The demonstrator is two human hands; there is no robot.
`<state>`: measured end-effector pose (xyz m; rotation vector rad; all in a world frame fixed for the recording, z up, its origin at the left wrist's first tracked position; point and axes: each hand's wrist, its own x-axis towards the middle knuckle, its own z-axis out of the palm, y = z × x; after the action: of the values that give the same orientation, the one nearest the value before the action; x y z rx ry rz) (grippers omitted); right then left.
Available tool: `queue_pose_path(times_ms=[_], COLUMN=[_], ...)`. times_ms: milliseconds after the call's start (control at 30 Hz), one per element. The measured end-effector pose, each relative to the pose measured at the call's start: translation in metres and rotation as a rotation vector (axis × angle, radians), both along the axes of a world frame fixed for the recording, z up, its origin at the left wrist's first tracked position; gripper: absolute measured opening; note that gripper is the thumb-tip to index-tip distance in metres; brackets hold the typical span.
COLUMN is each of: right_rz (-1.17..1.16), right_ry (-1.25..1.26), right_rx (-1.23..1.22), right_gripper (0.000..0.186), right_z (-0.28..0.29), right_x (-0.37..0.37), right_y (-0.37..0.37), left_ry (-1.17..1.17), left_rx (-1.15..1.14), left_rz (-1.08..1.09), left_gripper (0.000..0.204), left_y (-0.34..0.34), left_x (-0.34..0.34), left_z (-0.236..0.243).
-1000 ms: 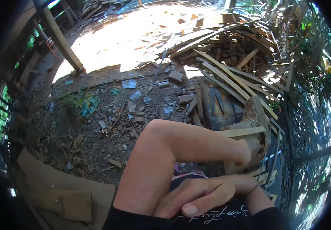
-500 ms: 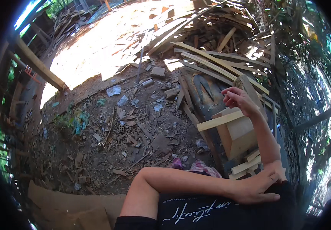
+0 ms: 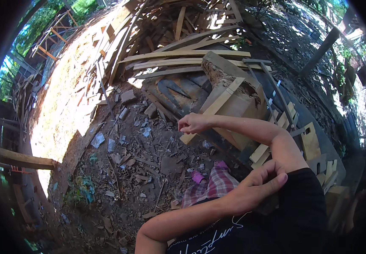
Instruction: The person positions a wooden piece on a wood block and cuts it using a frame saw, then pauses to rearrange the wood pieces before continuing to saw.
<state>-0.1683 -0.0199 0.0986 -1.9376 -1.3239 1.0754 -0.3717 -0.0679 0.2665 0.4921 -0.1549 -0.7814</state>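
Note:
My right hand [image 3: 193, 123] hangs in the air with its fingers loosely curled and nothing seen in them. Behind it in view runs a pale wooden strip [image 3: 220, 101], lying across a large squared wood block [image 3: 242, 101]; hand and strip overlap in view, and I cannot tell whether they touch. My left hand [image 3: 253, 190] reaches across my body to my bent right arm [image 3: 288, 150]. Its thumb and fingers are bent against that arm near the elbow, and part of the fingers is hidden.
Long planks [image 3: 183, 54] and a heap of scrap wood lie ahead. Beside the block stands a metal frame [image 3: 276, 91], with short wood offcuts [image 3: 310, 142] to the right. Dirt ground [image 3: 149, 186] with debris spreads left. A wooden post [image 3: 24, 158] juts in at the left.
The view has swung right. My right hand has come down and inward, from above the block to near the strip's near end. My left hand's fingers have bent closer together at my right arm.

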Motion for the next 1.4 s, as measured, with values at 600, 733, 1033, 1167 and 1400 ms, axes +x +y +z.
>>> queue_pose_path(times_ms=[600, 733, 1033, 1167, 1400], right_rz=[0.789, 0.841, 0.835, 0.866, 0.998], right_ry=[-0.589, -0.656, -0.503, -0.566, -0.737], right_rx=[0.252, 0.254, 0.213, 0.187, 0.145], right_gripper=[0.03, 0.029, 0.027, 0.028, 0.029], right_z=[0.134, 0.152, 0.11, 0.107, 0.106], right_x=[-0.17, -0.196, -0.176, -0.183, -0.173], right_y=[0.291, 0.24, 0.268, 0.256, 0.213], left_ry=[-0.298, -0.298, -0.359, -0.364, -0.339], left_rx=[-0.126, -0.113, -0.172, -0.259, -0.642], left_rz=[0.148, 0.102, 0.237, 0.291, 0.493], left_gripper=[0.05, 0.047, 0.04, 0.038, 0.036], left_y=[0.046, 0.034, 0.053, 0.047, 0.017], left_x=[0.0, 0.001, -0.008, -0.009, -0.023], left_z=[0.033, 0.04, 0.044, 0.051, 0.063])
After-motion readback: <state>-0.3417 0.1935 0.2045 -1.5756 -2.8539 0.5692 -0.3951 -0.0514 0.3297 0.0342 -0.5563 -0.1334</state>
